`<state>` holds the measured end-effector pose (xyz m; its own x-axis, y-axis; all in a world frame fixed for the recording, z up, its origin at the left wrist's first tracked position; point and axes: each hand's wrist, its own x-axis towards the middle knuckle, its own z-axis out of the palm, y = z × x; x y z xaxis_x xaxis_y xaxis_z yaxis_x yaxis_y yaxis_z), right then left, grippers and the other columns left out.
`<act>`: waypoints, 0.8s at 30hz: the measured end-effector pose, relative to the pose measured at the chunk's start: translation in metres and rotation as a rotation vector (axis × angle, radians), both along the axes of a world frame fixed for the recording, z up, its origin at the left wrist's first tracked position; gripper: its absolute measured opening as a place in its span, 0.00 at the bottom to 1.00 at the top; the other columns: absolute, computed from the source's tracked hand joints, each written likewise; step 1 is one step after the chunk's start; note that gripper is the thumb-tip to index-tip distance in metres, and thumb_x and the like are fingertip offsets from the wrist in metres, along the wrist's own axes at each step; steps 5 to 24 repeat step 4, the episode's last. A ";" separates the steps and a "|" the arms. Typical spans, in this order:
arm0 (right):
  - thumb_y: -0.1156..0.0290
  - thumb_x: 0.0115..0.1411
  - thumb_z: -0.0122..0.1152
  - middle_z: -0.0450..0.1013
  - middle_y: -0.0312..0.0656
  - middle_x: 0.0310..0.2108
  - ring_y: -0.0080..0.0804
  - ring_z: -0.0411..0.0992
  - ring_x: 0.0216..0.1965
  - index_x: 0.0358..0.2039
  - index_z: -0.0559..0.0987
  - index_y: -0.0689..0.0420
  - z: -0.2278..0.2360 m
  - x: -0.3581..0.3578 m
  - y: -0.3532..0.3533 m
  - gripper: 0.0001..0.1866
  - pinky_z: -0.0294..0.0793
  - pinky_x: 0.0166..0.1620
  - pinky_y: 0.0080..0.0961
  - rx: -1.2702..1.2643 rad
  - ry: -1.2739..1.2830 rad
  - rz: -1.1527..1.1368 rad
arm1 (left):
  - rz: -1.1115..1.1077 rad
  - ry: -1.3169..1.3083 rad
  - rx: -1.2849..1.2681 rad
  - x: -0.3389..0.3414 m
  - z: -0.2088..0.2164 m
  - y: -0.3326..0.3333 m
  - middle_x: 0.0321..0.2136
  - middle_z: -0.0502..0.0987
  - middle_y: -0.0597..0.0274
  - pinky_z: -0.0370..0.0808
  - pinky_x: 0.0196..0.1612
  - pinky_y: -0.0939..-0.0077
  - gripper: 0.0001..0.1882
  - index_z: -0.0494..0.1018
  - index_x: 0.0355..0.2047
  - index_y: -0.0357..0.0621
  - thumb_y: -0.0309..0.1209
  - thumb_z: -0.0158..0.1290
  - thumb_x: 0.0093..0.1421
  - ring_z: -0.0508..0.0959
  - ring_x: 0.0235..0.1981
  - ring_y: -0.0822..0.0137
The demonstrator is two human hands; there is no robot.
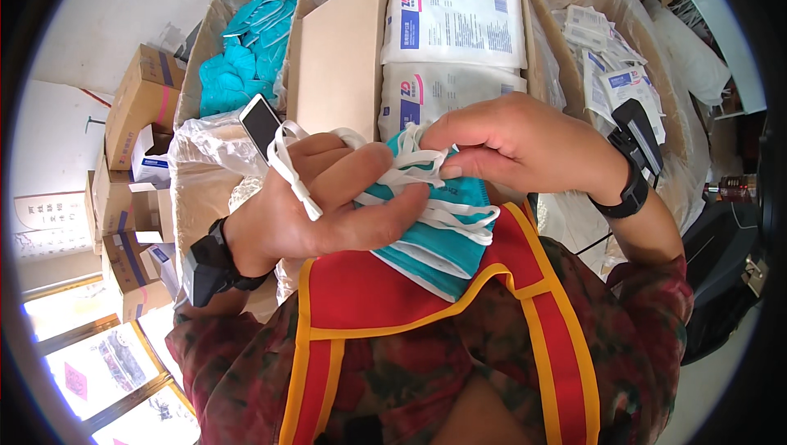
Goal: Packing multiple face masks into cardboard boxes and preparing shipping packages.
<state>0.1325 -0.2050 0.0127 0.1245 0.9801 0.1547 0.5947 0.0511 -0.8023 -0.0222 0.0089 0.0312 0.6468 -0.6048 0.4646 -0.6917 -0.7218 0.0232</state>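
Observation:
A stack of teal face masks (455,261) with white edges and white elastic straps is held in front of my chest. My left hand (328,199) closes round the stack from the left, its fingers over the straps, and a loose white strap (283,170) hangs over the back of that hand. From the right, my right hand (516,146) pinches the bunched white straps (414,162) between thumb and forefinger at the top of the stack. The lower part of the masks fans out over the red apron (344,301) with yellow trim.
Ahead is an open carton (336,56) with white printed packs (455,23). A plastic-lined box at the left holds loose teal masks (250,43); one at the right holds flat white packets (631,88). A phone-like dark device (261,125) lies beyond my left hand. Brown cartons (143,105) are stacked far left.

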 end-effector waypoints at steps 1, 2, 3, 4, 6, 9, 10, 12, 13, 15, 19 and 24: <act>0.68 0.59 0.60 0.75 0.49 0.28 0.50 0.75 0.32 0.39 0.77 0.55 0.002 0.000 0.001 0.09 0.71 0.35 0.38 -0.020 0.046 0.028 | 0.000 0.001 -0.001 0.001 0.000 -0.001 0.38 0.72 0.56 0.76 0.25 0.73 0.26 0.78 0.41 0.60 0.33 0.68 0.37 0.75 0.22 0.63; 0.68 0.59 0.61 0.75 0.49 0.28 0.50 0.75 0.32 0.39 0.77 0.55 0.005 0.001 0.002 0.09 0.72 0.35 0.38 -0.040 0.091 0.056 | -0.020 -0.021 -0.034 0.002 0.000 -0.001 0.36 0.72 0.57 0.73 0.23 0.75 0.24 0.78 0.39 0.57 0.31 0.66 0.37 0.74 0.21 0.65; 0.68 0.59 0.61 0.75 0.49 0.28 0.50 0.75 0.32 0.39 0.77 0.55 0.007 0.001 0.002 0.09 0.72 0.35 0.38 -0.040 0.091 0.056 | -0.039 -0.043 -0.067 0.005 -0.001 -0.002 0.34 0.72 0.58 0.71 0.20 0.77 0.22 0.77 0.37 0.54 0.29 0.64 0.37 0.74 0.19 0.67; 0.67 0.59 0.61 0.75 0.50 0.29 0.49 0.75 0.33 0.40 0.77 0.55 0.009 0.002 0.002 0.10 0.72 0.35 0.37 -0.104 0.038 0.065 | -0.039 -0.044 -0.067 0.005 0.000 -0.002 0.34 0.72 0.58 0.71 0.20 0.77 0.22 0.77 0.37 0.54 0.29 0.64 0.37 0.74 0.19 0.67; 0.67 0.59 0.61 0.75 0.50 0.29 0.49 0.75 0.33 0.40 0.77 0.55 0.009 0.002 0.002 0.10 0.72 0.35 0.37 -0.104 0.038 0.065 | -0.039 -0.044 -0.067 0.005 0.000 -0.002 0.34 0.72 0.58 0.71 0.20 0.77 0.22 0.77 0.37 0.54 0.29 0.64 0.37 0.74 0.19 0.67; 0.67 0.59 0.61 0.75 0.50 0.29 0.49 0.75 0.33 0.40 0.77 0.55 0.009 0.002 0.002 0.10 0.72 0.35 0.37 -0.104 0.038 0.065 | -0.039 -0.044 -0.067 0.005 0.000 -0.002 0.34 0.72 0.58 0.71 0.20 0.77 0.22 0.77 0.37 0.54 0.29 0.64 0.37 0.74 0.19 0.67; 0.67 0.59 0.61 0.75 0.50 0.29 0.49 0.75 0.33 0.40 0.77 0.55 0.009 0.002 0.002 0.10 0.72 0.35 0.37 -0.104 0.038 0.065 | -0.039 -0.044 -0.067 0.005 0.000 -0.002 0.34 0.72 0.58 0.71 0.20 0.77 0.22 0.77 0.37 0.54 0.29 0.64 0.37 0.74 0.19 0.67; 0.67 0.59 0.61 0.75 0.50 0.29 0.49 0.75 0.33 0.40 0.77 0.55 0.009 0.002 0.002 0.10 0.72 0.35 0.37 -0.104 0.038 0.065 | -0.039 -0.044 -0.067 0.005 0.000 -0.002 0.34 0.72 0.58 0.71 0.20 0.77 0.22 0.77 0.37 0.54 0.29 0.64 0.37 0.74 0.19 0.67; 0.67 0.59 0.61 0.75 0.50 0.29 0.49 0.75 0.33 0.40 0.77 0.55 0.009 0.002 0.002 0.10 0.72 0.35 0.37 -0.104 0.038 0.065 | -0.039 -0.044 -0.067 0.005 0.000 -0.002 0.34 0.72 0.58 0.71 0.20 0.77 0.22 0.77 0.37 0.54 0.29 0.64 0.37 0.74 0.19 0.67; 0.67 0.59 0.61 0.75 0.50 0.29 0.49 0.75 0.33 0.40 0.77 0.55 0.009 0.002 0.002 0.10 0.72 0.35 0.37 -0.104 0.038 0.065 | -0.039 -0.044 -0.067 0.005 0.000 -0.002 0.34 0.72 0.58 0.71 0.20 0.77 0.22 0.77 0.37 0.54 0.29 0.64 0.37 0.74 0.19 0.67; 0.67 0.59 0.61 0.75 0.50 0.29 0.49 0.75 0.33 0.40 0.77 0.55 0.009 0.002 0.002 0.10 0.72 0.35 0.37 -0.104 0.038 0.065 | -0.039 -0.044 -0.067 0.005 0.000 -0.002 0.34 0.72 0.58 0.71 0.20 0.77 0.22 0.77 0.37 0.54 0.29 0.64 0.37 0.74 0.19 0.67; 0.67 0.59 0.61 0.75 0.50 0.29 0.49 0.75 0.33 0.40 0.77 0.55 0.009 0.002 0.002 0.10 0.72 0.35 0.37 -0.104 0.038 0.065 | -0.039 -0.044 -0.067 0.005 0.000 -0.002 0.34 0.72 0.58 0.71 0.20 0.77 0.22 0.77 0.37 0.54 0.29 0.64 0.37 0.74 0.19 0.67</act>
